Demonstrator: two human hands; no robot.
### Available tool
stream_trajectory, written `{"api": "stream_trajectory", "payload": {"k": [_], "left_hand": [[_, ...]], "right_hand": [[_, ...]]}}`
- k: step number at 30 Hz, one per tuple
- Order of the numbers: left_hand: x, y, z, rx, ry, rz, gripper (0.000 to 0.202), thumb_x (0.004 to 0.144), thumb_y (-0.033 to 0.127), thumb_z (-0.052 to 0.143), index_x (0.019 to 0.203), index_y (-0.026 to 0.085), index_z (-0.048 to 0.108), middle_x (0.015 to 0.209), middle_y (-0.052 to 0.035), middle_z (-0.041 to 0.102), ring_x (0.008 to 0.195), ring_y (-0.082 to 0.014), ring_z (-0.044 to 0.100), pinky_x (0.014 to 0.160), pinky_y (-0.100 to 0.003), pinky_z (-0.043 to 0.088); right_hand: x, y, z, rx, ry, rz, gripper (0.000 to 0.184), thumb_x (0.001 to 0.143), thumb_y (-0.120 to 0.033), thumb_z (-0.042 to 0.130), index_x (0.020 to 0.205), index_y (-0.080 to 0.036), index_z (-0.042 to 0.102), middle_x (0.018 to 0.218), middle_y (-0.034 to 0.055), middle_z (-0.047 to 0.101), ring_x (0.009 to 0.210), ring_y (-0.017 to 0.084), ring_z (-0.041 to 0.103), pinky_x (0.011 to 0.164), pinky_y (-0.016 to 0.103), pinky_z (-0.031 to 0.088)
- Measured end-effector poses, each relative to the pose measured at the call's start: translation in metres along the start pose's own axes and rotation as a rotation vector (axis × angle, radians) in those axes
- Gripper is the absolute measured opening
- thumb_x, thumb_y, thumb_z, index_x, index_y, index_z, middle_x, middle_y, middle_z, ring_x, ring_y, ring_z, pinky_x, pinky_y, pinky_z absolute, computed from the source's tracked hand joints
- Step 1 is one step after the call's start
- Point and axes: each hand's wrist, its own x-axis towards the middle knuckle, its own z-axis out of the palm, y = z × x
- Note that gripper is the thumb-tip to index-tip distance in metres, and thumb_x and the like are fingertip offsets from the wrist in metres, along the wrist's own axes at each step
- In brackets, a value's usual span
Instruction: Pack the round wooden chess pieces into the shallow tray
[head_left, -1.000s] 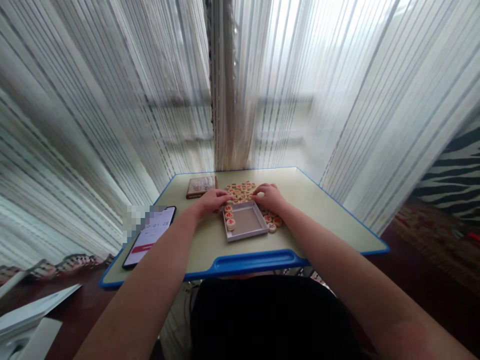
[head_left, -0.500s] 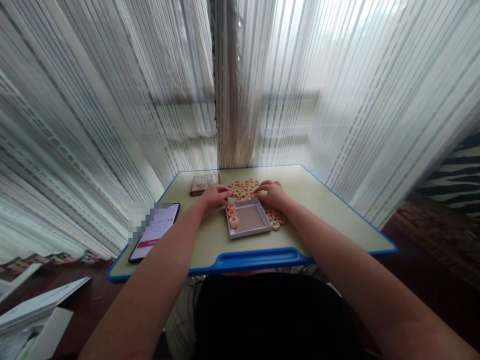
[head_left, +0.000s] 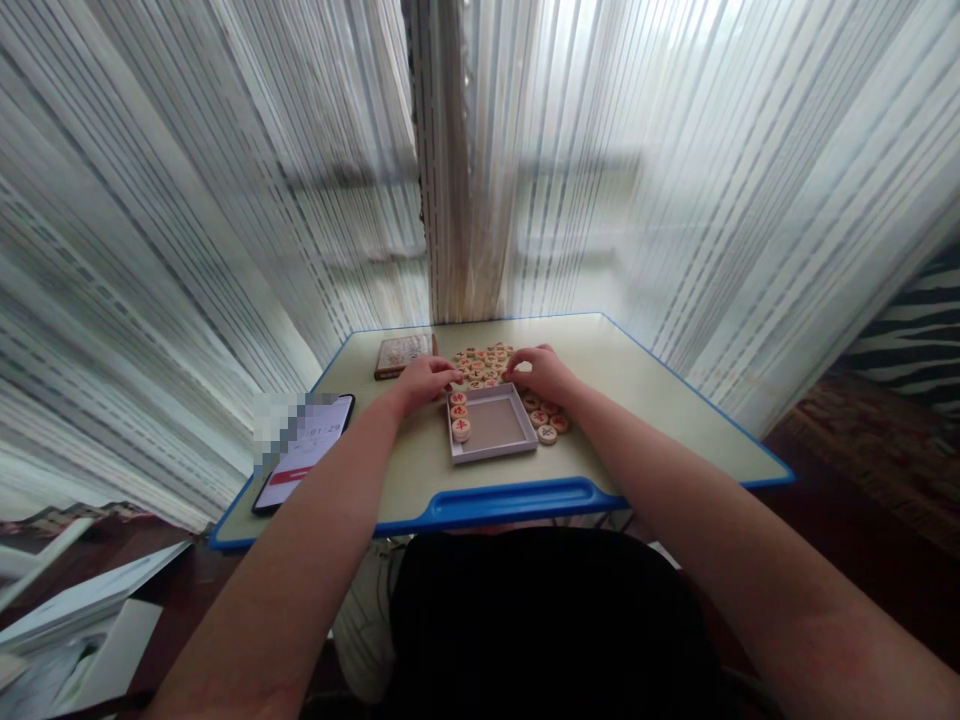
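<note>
A shallow, open light-coloured box [head_left: 495, 455] lies on the table before me. Round wooden Chinese chess pieces [head_left: 460, 428] with red characters stand in a column along its left wall. Beyond the box spreads a heap of loose Chinese chess pieces [head_left: 480, 368], and several more pieces [head_left: 547, 436] lie by its right side. My left hand [head_left: 426, 382] is at the box's far left corner, fingers drawn together; whatever they hold is hidden. At the heap's right edge, my right hand [head_left: 546, 374] has thumb and fingertips pinched at a Chinese chess piece, mostly covered.
A phone [head_left: 307, 450] showing a timer lies at the table's left edge. Behind my left hand is a small patterned box [head_left: 403, 354]. The table [head_left: 645, 420] has a blue rim and a blue front groove [head_left: 517, 498]. Striped sheer curtains [head_left: 600, 200] hang close behind it.
The view has tilted slightly, so the table sits higher in it. My right fingers are more curled at the heap's edge; my left hand stays near the box corner.
</note>
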Motion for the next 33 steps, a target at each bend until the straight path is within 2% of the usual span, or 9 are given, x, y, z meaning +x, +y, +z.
{"api": "stream_trajectory", "payload": {"k": [5,7,9,12,14,18,24,28,33], "left_hand": [[-0.002,0.001,0.0,0.076,0.028,-0.006,0.022,0.067,0.031,0.061,0.075,0.012,0.069,0.057,-0.0005,0.059,0.048,-0.0078,0.045,0.047,-0.021,0.035],[-0.003,0.003,0.001,0.102,0.027,0.012,0.022,0.068,0.031,0.061,0.075,0.012,0.069,0.055,0.0003,0.058,0.047,-0.0075,0.044,0.047,-0.021,0.034],[-0.003,0.004,0.002,0.127,0.026,0.04,0.022,0.068,0.031,0.06,0.073,0.012,0.069,0.054,0.0013,0.056,0.047,-0.0072,0.042,0.048,-0.022,0.034],[-0.003,0.005,0.003,0.154,0.024,0.06,0.02,0.068,0.029,0.06,0.07,0.011,0.069,0.053,0.0021,0.055,0.048,-0.0076,0.042,0.052,-0.023,0.034],[-0.003,0.005,0.003,0.154,0.019,0.065,0.02,0.068,0.028,0.059,0.069,0.011,0.069,0.052,0.0021,0.054,0.05,-0.0085,0.044,0.053,-0.024,0.035],[0.0,0.002,0.002,0.151,0.018,0.103,0.023,0.068,0.033,0.058,0.068,0.012,0.069,0.053,0.001,0.055,0.054,-0.0109,0.047,0.056,-0.025,0.035],[0.002,-0.001,0.002,0.183,0.024,0.159,0.026,0.067,0.036,0.058,0.066,0.013,0.069,0.056,-0.0003,0.059,0.057,-0.0121,0.049,0.059,-0.025,0.036],[0.001,0.001,0.003,0.181,0.032,0.126,0.025,0.068,0.034,0.058,0.066,0.012,0.069,0.055,-0.0004,0.059,0.056,-0.0117,0.049,0.058,-0.025,0.036],[0.001,0.003,0.0,0.225,0.034,0.133,0.026,0.069,0.036,0.058,0.067,0.012,0.07,0.054,0.0,0.057,0.056,-0.012,0.049,0.059,-0.026,0.036]], "right_hand": [[-0.001,-0.011,0.0,0.351,0.151,-0.095,0.012,0.073,-0.028,0.064,0.081,-0.019,0.067,0.072,0.0013,0.062,0.068,0.014,0.055,0.068,0.03,0.047],[-0.006,-0.02,-0.001,0.497,0.113,-0.119,0.019,0.073,-0.032,0.064,0.086,-0.018,0.068,0.072,0.0014,0.061,0.064,0.013,0.055,0.063,0.028,0.047],[-0.013,-0.03,-0.002,0.526,0.033,-0.178,0.02,0.072,-0.033,0.065,0.083,-0.017,0.07,0.076,0.0031,0.062,0.066,0.012,0.056,0.063,0.027,0.047],[-0.023,-0.043,-0.004,0.436,-0.135,-0.298,0.015,0.07,-0.029,0.066,0.077,-0.017,0.072,0.079,0.0041,0.063,0.067,0.012,0.056,0.063,0.026,0.046],[-0.027,-0.047,-0.004,0.353,-0.212,-0.315,0.012,0.07,-0.025,0.066,0.076,-0.017,0.072,0.076,0.0029,0.063,0.065,0.011,0.056,0.062,0.024,0.045],[-0.028,-0.05,-0.003,0.188,-0.239,-0.266,0.011,0.071,-0.019,0.065,0.078,-0.016,0.073,0.072,0.0017,0.063,0.06,0.01,0.054,0.061,0.024,0.044],[-0.029,-0.054,-0.001,-0.033,-0.31,-0.397,0.012,0.074,-0.024,0.067,0.082,-0.022,0.075,0.086,0.0032,0.071,0.084,0.017,0.058,0.083,0.031,0.042],[-0.031,-0.058,-0.008,-0.153,-0.347,-0.376,0.015,0.076,-0.028,0.064,0.08,-0.021,0.076,0.081,0.0045,0.072,0.087,0.021,0.055,0.085,0.035,0.04],[-0.033,-0.062,-0.016,-0.191,-0.417,-0.354,0.016,0.07,-0.019,0.064,0.08,-0.02,0.076,0.086,0.0035,0.071,0.09,0.023,0.051,0.088,0.037,0.039]]}}
